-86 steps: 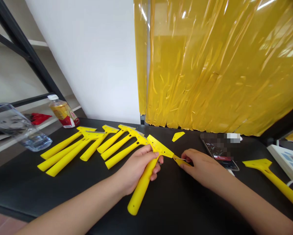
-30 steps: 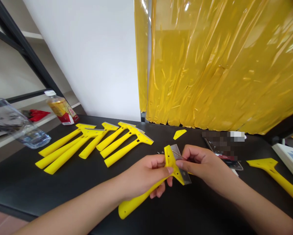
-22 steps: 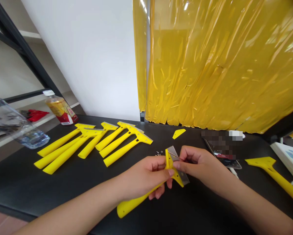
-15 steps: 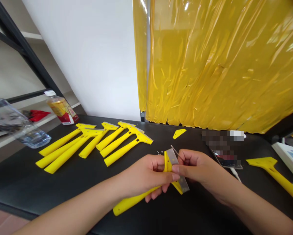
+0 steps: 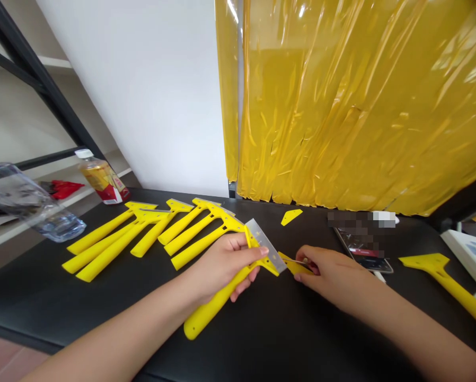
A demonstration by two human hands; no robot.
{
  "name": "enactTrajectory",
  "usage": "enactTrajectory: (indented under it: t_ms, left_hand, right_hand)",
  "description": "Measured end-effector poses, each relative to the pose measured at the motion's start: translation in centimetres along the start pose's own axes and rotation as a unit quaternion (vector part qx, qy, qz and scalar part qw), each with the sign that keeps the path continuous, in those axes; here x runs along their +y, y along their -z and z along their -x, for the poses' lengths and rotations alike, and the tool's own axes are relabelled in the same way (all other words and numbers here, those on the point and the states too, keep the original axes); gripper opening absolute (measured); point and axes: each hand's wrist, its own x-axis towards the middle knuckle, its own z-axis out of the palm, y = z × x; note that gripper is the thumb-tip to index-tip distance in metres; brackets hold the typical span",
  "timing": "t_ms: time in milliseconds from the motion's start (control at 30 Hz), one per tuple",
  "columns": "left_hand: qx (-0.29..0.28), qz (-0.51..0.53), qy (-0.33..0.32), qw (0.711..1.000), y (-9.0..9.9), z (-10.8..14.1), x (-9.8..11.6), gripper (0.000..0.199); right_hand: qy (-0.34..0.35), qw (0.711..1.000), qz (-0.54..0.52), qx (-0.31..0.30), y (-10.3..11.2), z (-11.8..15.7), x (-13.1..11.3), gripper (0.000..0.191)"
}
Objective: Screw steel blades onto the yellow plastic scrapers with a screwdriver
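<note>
My left hand (image 5: 225, 266) is shut around a yellow plastic scraper (image 5: 218, 299), gripping it near the head. The scraper's steel blade (image 5: 263, 244) is bare along the far edge of the head. A few centimetres to the right, my right hand (image 5: 325, 269) pinches a small yellow blade cover (image 5: 296, 265) and a thin metal pin (image 5: 301, 261). The cover's tip is close to the blade but apart from it. Several similar yellow scrapers (image 5: 114, 244) lie side by side to the left, and the nearest one almost touches my left hand.
The black table (image 5: 285, 334) holds a loose yellow blade cover (image 5: 291, 216), a pixelated phone (image 5: 361, 257) and another yellow scraper (image 5: 440, 276) at right. A white power strip (image 5: 466, 260) sits at the right edge. A yellow strip curtain (image 5: 341, 106) hangs behind.
My hands have drawn apart. The scraper has swung to the left with its blade now bare and its head tilted away, and my right hand has moved right, taking the yellow cover and pin.
</note>
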Motion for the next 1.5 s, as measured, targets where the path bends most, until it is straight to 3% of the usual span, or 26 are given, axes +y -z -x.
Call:
enactTrajectory:
  t_ms: [200, 367, 500, 633, 933, 1133, 1367, 1500]
  left_hand:
    - [0.0, -0.008, -0.003, 1.0, 0.0, -0.1, 0.0, 0.034]
    - [0.026, -0.001, 0.001, 1.0, 0.4, -0.5, -0.4, 0.033]
    - [0.004, -0.008, 0.007, 1.0, 0.2, -0.6, -0.5, 0.029]
    - [-0.055, -0.038, 0.01, 0.998, -1.0, -0.3, -0.5, 0.022]
    - [-0.078, -0.065, -0.01, 0.995, -1.6, 0.0, -0.7, 0.024]
    - [-0.074, -0.061, -0.013, 0.995, -2.0, 0.0, -0.9, 0.042]
    - [-0.098, -0.083, 0.003, 0.992, -2.0, -0.3, -1.2, 0.043]
    - [-0.094, -0.055, 0.003, 0.994, -1.6, -0.4, -1.0, 0.038]
  right_hand:
    - [0.008, 0.998, -0.034, -0.051, -0.3, -0.5, 1.1, 0.02]
    - [0.045, 0.992, -0.1, -0.057, 1.4, -0.1, 0.7, 0.026]
    - [0.071, 0.957, -0.281, -0.019, 2.5, 0.6, -1.0, 0.036]
    - [0.081, 0.918, -0.387, -0.024, 1.5, 0.9, -2.6, 0.038]
    - [0.076, 0.897, -0.433, -0.05, 0.1, 0.3, -2.9, 0.046]
    - [0.081, 0.895, -0.43, -0.089, -0.4, -0.1, -3.1, 0.04]
    - [0.107, 0.897, -0.404, -0.142, 0.1, -0.3, -2.8, 0.034]
    - [0.112, 0.9, -0.405, -0.116, 0.3, -0.3, -2.7, 0.036]
